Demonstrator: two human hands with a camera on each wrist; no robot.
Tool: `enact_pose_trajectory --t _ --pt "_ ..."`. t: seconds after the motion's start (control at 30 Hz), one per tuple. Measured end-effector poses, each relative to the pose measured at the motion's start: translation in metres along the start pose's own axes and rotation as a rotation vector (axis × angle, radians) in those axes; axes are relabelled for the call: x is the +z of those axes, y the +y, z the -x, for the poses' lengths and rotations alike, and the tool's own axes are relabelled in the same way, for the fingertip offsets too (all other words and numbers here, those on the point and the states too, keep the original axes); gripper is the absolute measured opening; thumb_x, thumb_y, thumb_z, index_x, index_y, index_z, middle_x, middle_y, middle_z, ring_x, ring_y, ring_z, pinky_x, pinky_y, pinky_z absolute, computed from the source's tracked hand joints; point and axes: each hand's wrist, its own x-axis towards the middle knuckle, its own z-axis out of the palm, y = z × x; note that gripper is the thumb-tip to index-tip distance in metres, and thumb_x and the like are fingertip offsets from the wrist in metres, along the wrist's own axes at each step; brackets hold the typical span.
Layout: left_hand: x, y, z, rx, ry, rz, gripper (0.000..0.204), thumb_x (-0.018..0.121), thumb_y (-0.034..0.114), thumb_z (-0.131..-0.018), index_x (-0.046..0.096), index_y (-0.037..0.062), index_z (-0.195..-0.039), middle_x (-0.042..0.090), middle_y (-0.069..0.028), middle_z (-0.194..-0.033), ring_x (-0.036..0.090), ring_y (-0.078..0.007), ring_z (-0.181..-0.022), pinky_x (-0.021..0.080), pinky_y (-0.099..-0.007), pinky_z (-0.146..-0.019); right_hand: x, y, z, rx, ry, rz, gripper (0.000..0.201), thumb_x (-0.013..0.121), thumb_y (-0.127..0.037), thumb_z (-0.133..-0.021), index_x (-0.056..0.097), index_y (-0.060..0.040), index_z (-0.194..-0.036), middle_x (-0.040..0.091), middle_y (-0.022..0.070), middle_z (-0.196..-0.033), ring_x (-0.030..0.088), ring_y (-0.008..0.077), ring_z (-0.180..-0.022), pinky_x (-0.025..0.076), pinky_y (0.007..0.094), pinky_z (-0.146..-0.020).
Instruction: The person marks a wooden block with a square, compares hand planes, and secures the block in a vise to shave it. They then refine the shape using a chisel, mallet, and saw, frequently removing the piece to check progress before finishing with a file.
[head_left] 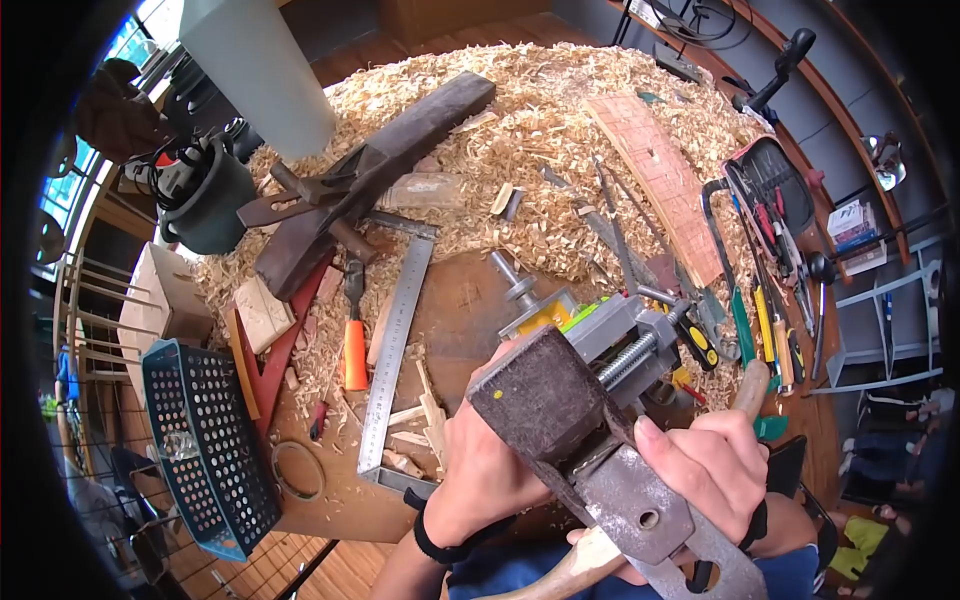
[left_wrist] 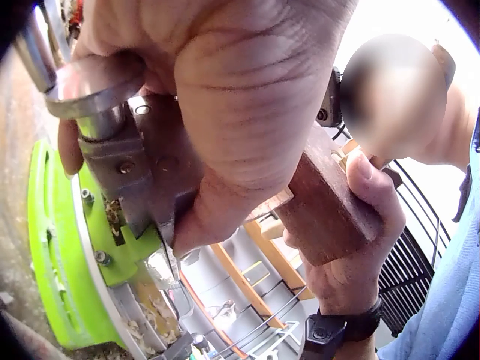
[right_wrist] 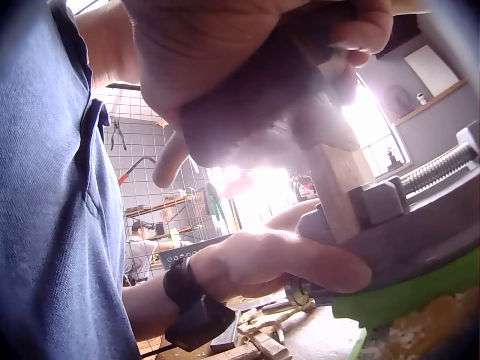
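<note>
My right hand grips a hand plane with a dark wooden body, a broad metal iron and wooden side handles, tilted above the bench vise. In the left wrist view the plane's reddish-brown block is held by that hand. My left hand is at the vise, partly behind the plane; the left wrist view shows its thumb and fingers round the metal jaw. A pale wood piece stands upright at the jaw in the right wrist view. The vise base is bright green.
Wood shavings cover the bench's far part. A second plane, a metal square, an orange-handled chisel and a perforated basket lie left. A wooden board, saws and a tool pouch lie right.
</note>
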Motion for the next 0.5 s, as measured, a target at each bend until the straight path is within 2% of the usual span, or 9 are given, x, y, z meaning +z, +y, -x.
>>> enact_pose_trajectory --t 0.03,0.07,0.13,0.27,0.37,0.43,0.47,0.5 --pt "-0.001 0.000 -0.001 0.000 -0.007 0.000 0.075 0.093 0.030 -0.075 0.068 0.0040 -0.140 0.062 -0.0265 -0.150 0.057 -0.0469 -0.142 0.051 -0.0516 -0.111 0.000 0.002 -0.001 -0.009 0.002 0.001 0.052 0.073 -0.018 -0.075 0.080 0.0020 -0.122 0.068 0.0049 -0.095 0.060 0.0239 -0.081 0.055 0.0307 -0.062" --pt "0.000 0.000 -0.001 0.007 -0.009 -0.005 0.075 0.093 0.030 -0.075 0.068 0.0040 -0.140 0.062 -0.0265 -0.150 0.057 -0.0469 -0.142 0.051 -0.0516 -0.111 0.001 0.003 -0.001 -0.019 0.004 0.001 0.052 0.073 -0.018 -0.075 0.080 0.0021 -0.122 0.068 0.0048 -0.095 0.060 0.0239 -0.080 0.055 0.0307 -0.062" --pt "0.003 -0.001 0.001 -0.066 0.034 0.109 0.068 0.098 0.033 -0.072 0.075 0.0082 -0.130 0.064 -0.0176 -0.148 0.062 -0.0344 -0.135 0.045 -0.0497 -0.115 0.004 0.006 0.001 -0.058 0.003 0.028 0.052 0.072 -0.018 -0.075 0.079 0.0022 -0.123 0.068 0.0046 -0.094 0.060 0.0237 -0.080 0.054 0.0306 -0.062" --pt "-0.001 -0.002 0.000 0.016 0.003 0.041 0.071 0.098 0.032 -0.073 0.072 0.0082 -0.134 0.063 -0.0173 -0.148 0.062 -0.0351 -0.133 0.045 -0.0510 -0.116 0.008 0.003 0.005 -0.024 0.056 -0.001 0.052 0.071 -0.017 -0.076 0.079 0.0023 -0.123 0.066 0.0047 -0.093 0.060 0.0239 -0.078 0.054 0.0306 -0.061" --pt "-0.007 0.005 -0.001 0.057 -0.007 -0.112 0.079 0.099 0.033 -0.070 0.069 0.0034 -0.137 0.061 -0.0218 -0.148 0.059 -0.0387 -0.138 0.040 -0.0527 -0.121 0.004 0.000 0.005 -0.045 0.017 0.049 0.054 0.071 -0.021 -0.075 0.079 0.0022 -0.124 0.065 0.0052 -0.092 0.061 0.0245 -0.079 0.054 0.0316 -0.061" --pt "-0.015 0.014 0.001 0.041 -0.020 -0.034 0.102 0.098 0.030 -0.067 0.054 -0.0018 -0.153 0.046 -0.0297 -0.166 0.038 -0.0481 -0.158 0.031 -0.0547 -0.128 -0.002 -0.004 0.005 0.005 0.029 0.004 0.057 0.072 -0.025 -0.075 0.078 0.0021 -0.125 0.065 0.0055 -0.092 0.061 0.0249 -0.078 0.054 0.0325 -0.061" --pt "-0.017 0.013 0.003 0.039 -0.019 -0.033 0.102 0.098 0.030 -0.067 0.054 -0.0018 -0.153 0.046 -0.0297 -0.166 0.038 -0.0481 -0.158 0.031 -0.0547 -0.128 -0.004 -0.005 0.006 0.022 0.031 -0.012 0.058 0.072 -0.026 -0.075 0.078 0.0021 -0.125 0.065 0.0056 -0.092 0.061 0.0251 -0.078 0.055 0.0328 -0.061" --pt "-0.020 0.013 0.005 0.040 -0.046 0.206 0.118 0.100 0.033 -0.065 0.042 -0.0030 -0.161 0.033 -0.0303 -0.172 0.028 -0.0464 -0.162 0.024 -0.0546 -0.131 -0.007 -0.007 0.008 0.042 0.022 -0.019 0.059 0.072 -0.028 -0.076 0.078 0.0019 -0.126 0.065 0.0056 -0.093 0.061 0.0251 -0.078 0.055 0.0330 -0.060"
